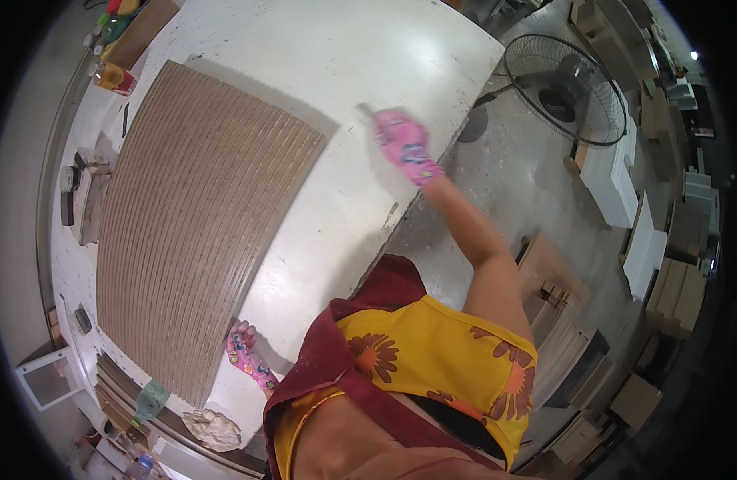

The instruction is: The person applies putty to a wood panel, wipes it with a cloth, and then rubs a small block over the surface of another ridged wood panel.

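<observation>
The right hand [402, 146] seems closed on a blurred thin tool [364, 110] by the white table's [324, 216] near edge. Whether the left hand [248, 357] grips the brown strips [196, 224], toward the far edge, I cannot tell. Likely tool work; next calls for steady strips.

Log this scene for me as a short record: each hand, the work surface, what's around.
Left hand: patterned pink glove, beside the strips' near edge; contact unclear
Right hand: pink-gloved, over the table, blurred; seems to grip a thin grey item
Material: brown strips, laid side by side in a block
Surface: white table, marked with specks
Nearby: green bottle, crumpled pale wad
Floor, right: round fan
</observation>
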`<state>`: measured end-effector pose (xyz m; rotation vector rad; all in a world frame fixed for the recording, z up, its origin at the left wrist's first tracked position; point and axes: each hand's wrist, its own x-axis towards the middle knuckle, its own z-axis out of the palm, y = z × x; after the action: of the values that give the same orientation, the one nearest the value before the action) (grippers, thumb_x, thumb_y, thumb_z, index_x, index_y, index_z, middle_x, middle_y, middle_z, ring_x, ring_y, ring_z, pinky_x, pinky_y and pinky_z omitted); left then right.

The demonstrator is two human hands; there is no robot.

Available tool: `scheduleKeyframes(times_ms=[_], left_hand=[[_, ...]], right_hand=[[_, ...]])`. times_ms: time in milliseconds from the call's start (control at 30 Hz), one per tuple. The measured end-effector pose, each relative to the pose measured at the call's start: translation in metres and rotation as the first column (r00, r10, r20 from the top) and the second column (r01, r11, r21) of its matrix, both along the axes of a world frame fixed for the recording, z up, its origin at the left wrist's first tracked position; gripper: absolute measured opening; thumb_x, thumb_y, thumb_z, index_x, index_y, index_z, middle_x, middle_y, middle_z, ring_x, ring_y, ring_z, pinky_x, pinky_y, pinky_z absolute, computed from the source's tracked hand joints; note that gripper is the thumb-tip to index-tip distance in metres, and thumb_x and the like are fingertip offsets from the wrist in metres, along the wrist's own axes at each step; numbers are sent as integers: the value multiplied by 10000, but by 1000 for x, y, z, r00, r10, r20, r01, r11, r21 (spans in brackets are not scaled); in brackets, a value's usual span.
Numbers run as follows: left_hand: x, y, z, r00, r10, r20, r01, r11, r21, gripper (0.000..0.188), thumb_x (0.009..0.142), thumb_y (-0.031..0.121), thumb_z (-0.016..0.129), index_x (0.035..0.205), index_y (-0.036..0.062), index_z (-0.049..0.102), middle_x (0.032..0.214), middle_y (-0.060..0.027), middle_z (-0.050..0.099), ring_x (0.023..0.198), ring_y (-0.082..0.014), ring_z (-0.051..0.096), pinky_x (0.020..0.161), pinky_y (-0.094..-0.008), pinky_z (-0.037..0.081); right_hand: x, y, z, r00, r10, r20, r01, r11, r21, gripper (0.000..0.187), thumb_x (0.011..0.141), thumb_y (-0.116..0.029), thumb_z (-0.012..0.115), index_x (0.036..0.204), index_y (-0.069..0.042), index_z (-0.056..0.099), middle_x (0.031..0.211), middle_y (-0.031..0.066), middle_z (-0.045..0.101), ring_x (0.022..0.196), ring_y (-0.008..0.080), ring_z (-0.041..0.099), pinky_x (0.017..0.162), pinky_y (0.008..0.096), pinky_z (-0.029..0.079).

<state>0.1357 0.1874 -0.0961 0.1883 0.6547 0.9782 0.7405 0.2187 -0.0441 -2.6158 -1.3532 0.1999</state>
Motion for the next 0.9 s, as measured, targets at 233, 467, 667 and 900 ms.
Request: scheduleKeyframes(times_ms=[233, 467, 667, 900], left_hand=[[13, -3, 16, 996, 29, -82, -26, 999, 39, 288, 928, 73, 466, 1209, 19, 500, 988, -48, 525, 904, -174, 505, 717, -248, 435], [13, -5, 13, 992, 45, -118, -39, 998, 48, 276, 936, 84, 468, 1197, 8, 517, 992, -54, 546, 884, -162, 519, 701, -235, 437], [13, -5, 20, 985, -1, -171, 7, 999, 39, 269, 942, 94, 469, 1186, -2, 532, 995, -59, 563, 867, -153, 532, 688, -224, 439], [25, -5, 26, 950, 23, -310, -1, 998, 70, 265, 950, 105, 471, 1174, -13, 549, 999, -65, 583, 846, -141, 547, 672, -211, 441]], right_hand=[[154, -8, -55, 839, -340, 425, 174, 907, 384, 124, 834, -151, 517, 874, -68, 600, 781, 125, 617, 726, 285, 624, 656, 347, 512], [147, -115, -20, 819, -552, 157, 382, 729, 568, 178, 899, -149, 496, 934, -38, 631, 874, 146, 639, 804, 278, 624, 706, 352, 495], [-55, -53, 13, 930, 366, 6, -354, 895, 272, 176, 879, -146, 460, 838, -73, 615, 775, 117, 631, 708, 295, 627, 615, 365, 517], [98, -92, -24, 867, -477, 143, 317, 751, 580, 198, 845, -201, 504, 861, -108, 679, 870, 138, 671, 774, 318, 654, 665, 415, 526]])
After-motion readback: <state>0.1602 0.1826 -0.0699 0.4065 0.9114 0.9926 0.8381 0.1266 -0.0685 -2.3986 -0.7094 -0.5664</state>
